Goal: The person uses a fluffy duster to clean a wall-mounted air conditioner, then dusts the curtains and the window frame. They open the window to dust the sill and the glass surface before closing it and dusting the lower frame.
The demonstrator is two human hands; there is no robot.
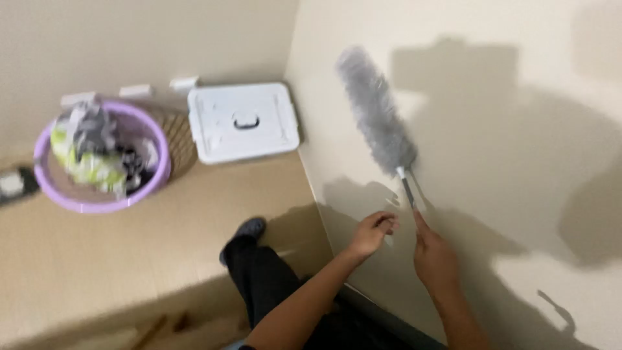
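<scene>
cream walls (518,129) | tan floor (97,259) | white lidded box (243,122) in corner

Setting: room corner in a home. Evidence: plain cream walls (518,97) meeting at a corner; light wood-look floor (97,259); lilac laundry basket (97,201) heaped with crumpled clothes; white lidded plastic storage box (243,121) with dark handle, pushed against the wall beside the basket; grey fluffy duster (376,107) on a thin handle against the wall. Household items only, slightly blurred
</scene>
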